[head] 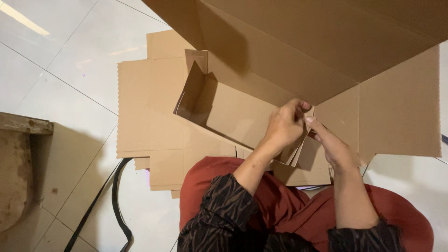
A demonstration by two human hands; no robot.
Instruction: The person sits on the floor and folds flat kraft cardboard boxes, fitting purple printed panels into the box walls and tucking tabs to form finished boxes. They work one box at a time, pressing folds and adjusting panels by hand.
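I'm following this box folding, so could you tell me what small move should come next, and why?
Probably press the pinched end flap down into the small cardboard box: both the left hand and right hand grip it at the corner, and it still stands up unseated.

Two hands: the left hand (284, 125) and the right hand (332, 147), both closed on the end flap of the small box. One small cardboard box (224, 112), partly folded, open on top. One large sheet of cardboard (326, 46) spread behind it, creased into several panels. One stack of flat cardboard blanks (149, 107) on the floor; the exact number of blanks in it cannot be told, though at least three edges show. One black cable (114, 200) on the tiles. One worn wooden piece (18, 154) at the left edge.
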